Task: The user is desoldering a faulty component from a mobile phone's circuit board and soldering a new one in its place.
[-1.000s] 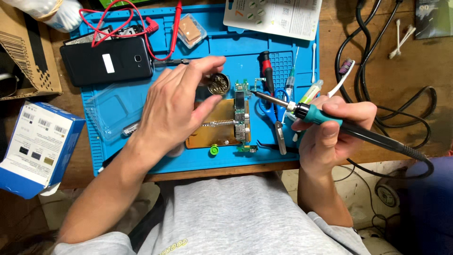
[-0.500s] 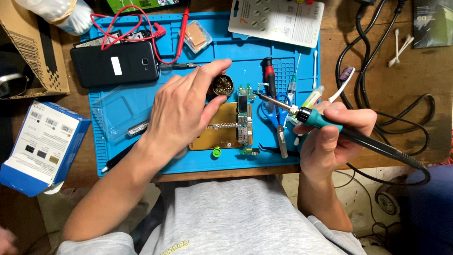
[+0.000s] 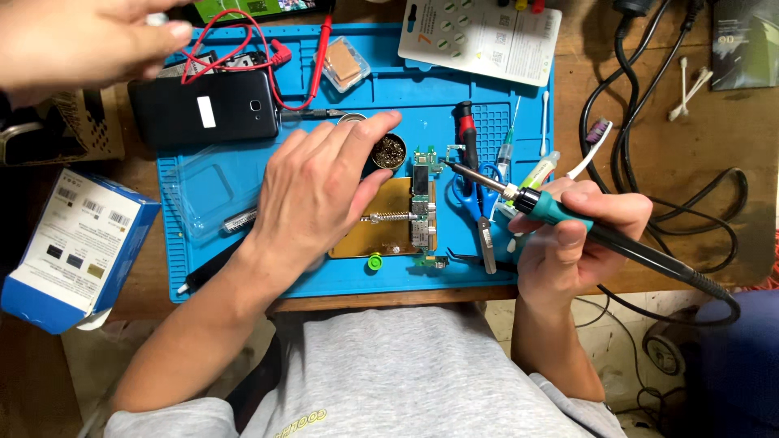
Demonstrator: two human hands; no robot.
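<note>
Since a moment ago, the iron's (image 3: 568, 219) tip has been kept near the board's (image 3: 421, 203) top edge; little shift is seen, so the work looks steady. A second person's hand (image 3: 81, 40) has come in at upper left. The iron is gripped by closed fingers of the right hand (image 3: 576, 243). The left hand (image 3: 316, 195) is laid on the mat (image 3: 211, 276) beside the board, fingers loosely spread, nothing clearly held. The board is clamped mid-mat. A blue-and-white box (image 3: 73, 243) lies left on the table; a white card with green marks (image 3: 479, 36) lies top centre.
</note>
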